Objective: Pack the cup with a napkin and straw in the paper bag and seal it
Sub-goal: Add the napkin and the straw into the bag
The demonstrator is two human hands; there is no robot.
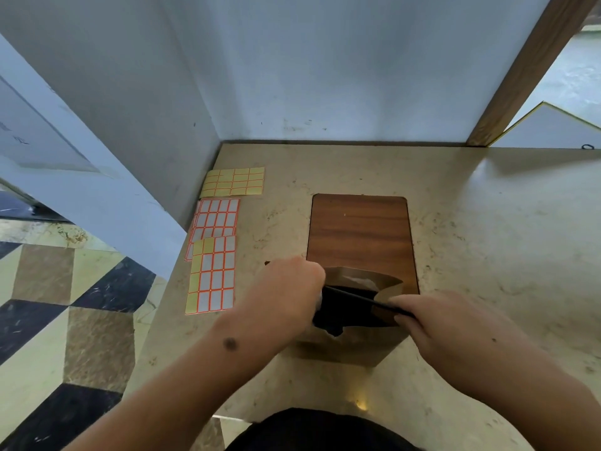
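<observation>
Beige counter [471,255] set in white-walled corner. Paper bag [354,340] stood on wooden board [359,229] near edge; label sheets [213,255] left of board. Left hand [286,294] gripped on bag rim; black straw [357,299] pinched by right hand [435,323] over bag mouth. Cup hidden; white napkin barely discernible inside.

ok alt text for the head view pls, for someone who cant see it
A person's right hand holds a black straw across the open mouth of a brown paper bag while the left hand grips the bag's left edge. Label sheets lie left on the counter.

Brown paper bag [354,343] stands open, black straw [354,299] across its mouth.
</observation>
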